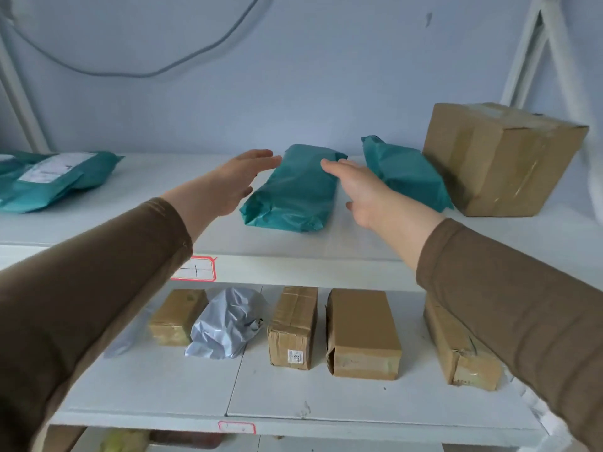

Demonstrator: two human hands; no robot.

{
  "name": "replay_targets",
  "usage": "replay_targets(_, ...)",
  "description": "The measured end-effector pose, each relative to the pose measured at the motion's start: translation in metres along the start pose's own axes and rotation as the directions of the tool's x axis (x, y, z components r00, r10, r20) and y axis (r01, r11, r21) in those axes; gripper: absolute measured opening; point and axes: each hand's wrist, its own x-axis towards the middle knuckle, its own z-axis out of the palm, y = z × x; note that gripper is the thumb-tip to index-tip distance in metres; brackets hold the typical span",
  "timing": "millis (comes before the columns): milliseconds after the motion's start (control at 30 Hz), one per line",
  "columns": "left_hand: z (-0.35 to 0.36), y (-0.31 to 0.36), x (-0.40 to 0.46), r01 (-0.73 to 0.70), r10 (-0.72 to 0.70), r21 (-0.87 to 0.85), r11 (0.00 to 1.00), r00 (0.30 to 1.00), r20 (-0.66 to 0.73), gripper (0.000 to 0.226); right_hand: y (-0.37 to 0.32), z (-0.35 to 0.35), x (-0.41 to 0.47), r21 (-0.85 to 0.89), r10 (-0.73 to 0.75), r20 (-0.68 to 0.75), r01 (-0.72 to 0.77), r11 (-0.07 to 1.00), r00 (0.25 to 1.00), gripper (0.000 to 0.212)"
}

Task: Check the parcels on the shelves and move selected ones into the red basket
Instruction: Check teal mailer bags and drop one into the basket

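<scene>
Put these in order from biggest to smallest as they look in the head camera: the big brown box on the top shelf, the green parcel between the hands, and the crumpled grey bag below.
1. Big brown box
2. Green parcel
3. Grey bag

The bag sits nearer the camera, so its true size is unsure.

Looks like a parcel storeroom or small courier pickup point, not a home. I'm facing white shelving (293, 265) against a bare pale wall (293, 76), parcels laid out in spaced rows: teal poly mailers (293, 190) on top, one carrying a shipping label (55, 168), taped cardboard boxes (365, 334) and a grey poly bag (225, 324) below. Shelf edges carry red-bordered location tags (195, 269). A big taped carton (499, 158) sits top right.
</scene>
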Motion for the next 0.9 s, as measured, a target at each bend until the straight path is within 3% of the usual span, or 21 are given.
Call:
replay_targets(133, -0.011, -0.007, 0.052, 0.168, -0.164, -0.04, 0.985, 0.983, 0.085, 0.073, -0.003, 0.019, 0.028, 0.086, 0.105, -0.084, -0.097, 0.992, 0.991, 0.031)
replay_targets(300, -0.01, -0.012, 0.085, 0.274, -0.248, -0.15, 0.95, 0.953, 0.172, 0.016, -0.006, 0.044, 0.062, 0.129, 0.15, -0.219, -0.124, 0.984, 0.964, 0.04)
replay_targets(433, -0.017, -0.013, 0.095, 0.317, -0.268, -0.239, 0.918, 0.939, 0.216, 0.031, -0.005, 0.052, 0.072, 0.129, 0.186, -0.299, -0.153, 0.98, 0.936, 0.044)
replay_targets(600, -0.032, -0.013, 0.076, 0.327, -0.242, -0.318, 0.89, 0.93, 0.277, 0.04, 0.003, 0.061, 0.053, 0.176, 0.173, -0.265, -0.129, 0.976, 0.949, 0.031)
replay_targets(767, -0.039, -0.013, 0.02, 0.283, -0.162, -0.39, 0.876, 0.935, 0.315, 0.031, 0.01, 0.061, -0.001, 0.167, 0.052, -0.247, -0.011, 0.986, 0.968, 0.076)
replay_targets(900, -0.037, -0.016, -0.041, 0.243, -0.105, -0.459, 0.855, 0.947, 0.305, 0.038, 0.017, 0.055, -0.069, 0.18, -0.018, -0.224, 0.059, 0.982, 0.974, 0.068)
